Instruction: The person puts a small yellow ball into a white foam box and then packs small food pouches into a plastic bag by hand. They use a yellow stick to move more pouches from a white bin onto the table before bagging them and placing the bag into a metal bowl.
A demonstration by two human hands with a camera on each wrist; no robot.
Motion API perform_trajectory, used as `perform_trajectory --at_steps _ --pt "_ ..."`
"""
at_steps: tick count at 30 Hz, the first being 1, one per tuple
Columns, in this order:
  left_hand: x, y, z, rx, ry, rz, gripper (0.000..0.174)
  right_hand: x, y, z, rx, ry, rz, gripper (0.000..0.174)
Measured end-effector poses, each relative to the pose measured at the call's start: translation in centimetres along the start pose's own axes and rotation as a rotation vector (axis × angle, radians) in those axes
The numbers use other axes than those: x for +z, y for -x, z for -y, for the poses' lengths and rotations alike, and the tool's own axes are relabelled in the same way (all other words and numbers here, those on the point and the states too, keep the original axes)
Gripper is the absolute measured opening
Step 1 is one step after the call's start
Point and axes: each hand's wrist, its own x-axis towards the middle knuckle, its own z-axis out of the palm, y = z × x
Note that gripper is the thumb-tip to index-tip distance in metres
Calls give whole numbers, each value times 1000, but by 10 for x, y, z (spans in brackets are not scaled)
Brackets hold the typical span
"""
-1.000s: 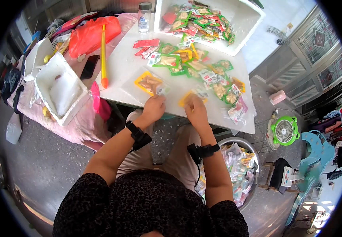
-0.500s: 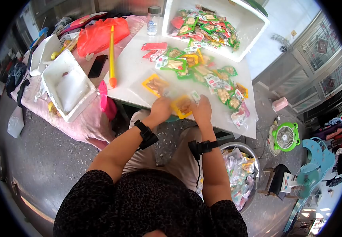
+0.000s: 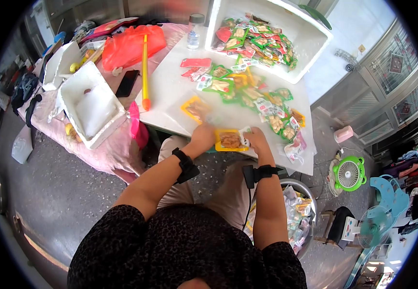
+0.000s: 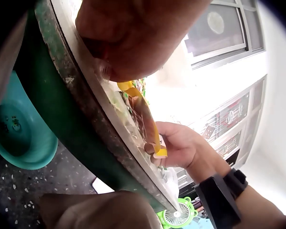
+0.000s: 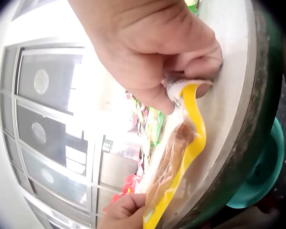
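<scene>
The left hand [image 3: 202, 138] and right hand [image 3: 259, 143] are pinching the yellow-edged packet [image 3: 230, 139] by its ends, at the counter [image 3: 172, 79]'s near edge. Some room is separating it from green packets [image 3: 218, 85]. Its label [image 5: 175, 90] is showing unreadable print.

Yellow-edged packet [image 3: 230, 140], green fan [image 3: 350, 173]

From here I count two fans [image 3: 349, 173] [image 3: 375, 226], one phone [image 3: 128, 83], one lidded bottle [image 3: 194, 37] and more packets [image 3: 231, 139] than I can number.
</scene>
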Motion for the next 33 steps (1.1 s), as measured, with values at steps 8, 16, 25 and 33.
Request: perform_trajectory --at_steps 8,16,25,33 --pt "-24 -9 -9 52 295 -63 11 12 44 -18 -159 -967 137 18" --pt "-13 -13 -7 14 272 -76 10 30 30 -31 -197 -1264 4 17" --pt "-15 -16 -18 5 104 -112 8 39 24 -26 -103 -1244 -90 20" --pt "-28 -10 -44 -8 20 -85 9 93 15 5 -80 -1290 233 17"
